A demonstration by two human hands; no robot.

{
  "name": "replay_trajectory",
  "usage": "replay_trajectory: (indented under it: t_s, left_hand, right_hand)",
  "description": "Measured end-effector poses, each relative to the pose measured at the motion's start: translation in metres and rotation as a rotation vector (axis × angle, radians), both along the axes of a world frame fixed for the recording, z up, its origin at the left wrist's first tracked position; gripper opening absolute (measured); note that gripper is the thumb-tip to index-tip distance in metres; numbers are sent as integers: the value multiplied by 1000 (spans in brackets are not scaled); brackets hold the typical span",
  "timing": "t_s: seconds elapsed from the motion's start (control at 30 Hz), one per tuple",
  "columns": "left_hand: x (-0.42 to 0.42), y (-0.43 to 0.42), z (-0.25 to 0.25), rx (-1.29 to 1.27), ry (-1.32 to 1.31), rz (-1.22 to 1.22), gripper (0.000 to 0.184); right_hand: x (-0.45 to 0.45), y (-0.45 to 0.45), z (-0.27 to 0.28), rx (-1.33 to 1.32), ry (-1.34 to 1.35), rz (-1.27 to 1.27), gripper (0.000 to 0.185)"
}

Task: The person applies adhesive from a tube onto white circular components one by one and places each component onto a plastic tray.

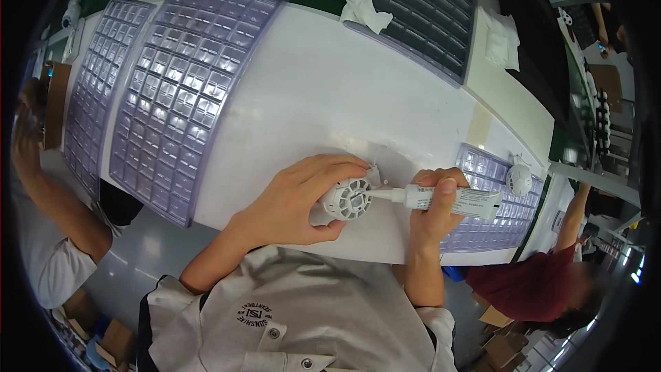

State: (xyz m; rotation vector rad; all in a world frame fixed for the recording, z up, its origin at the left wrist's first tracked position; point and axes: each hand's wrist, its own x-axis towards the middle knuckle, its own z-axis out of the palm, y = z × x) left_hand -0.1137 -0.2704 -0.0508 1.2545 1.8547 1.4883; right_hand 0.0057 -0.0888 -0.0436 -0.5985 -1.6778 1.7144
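A round white slotted part (349, 200) rests near the table's front edge, with my left hand (303, 196) curled around its left side, thumb below and fingers above. My right hand (438, 205) grips a white tube (475, 201) with printed text. The tube lies roughly level, and its thin pointed nozzle reaches left to the middle of the part's slotted face. Some small clear or white material (375, 173) lies just behind the part.
Clear compartment trays (180, 89) stand at the left, another (427, 10) at the back and one (475, 234) at the right, bearing a white round part (518, 180). Crumpled tissues (365, 10) lie at the back. Co-workers' arms show at both sides.
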Motion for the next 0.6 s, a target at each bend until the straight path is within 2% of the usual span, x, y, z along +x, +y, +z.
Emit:
replay_trajectory:
  t_s: [0.17,0.27,0.6]
  left_hand:
    - [1,-1,2,-6,-22,19,63]
    - [1,0,1,-5,-35,21,63]
    - [1,1,1,11,-31,24,63]
  right_hand:
    - [6,2,3,-77,92,-11,34]
    - [9,2,9,-36,-17,90,33]
    - [4,-2,8,74,-95,45,35]
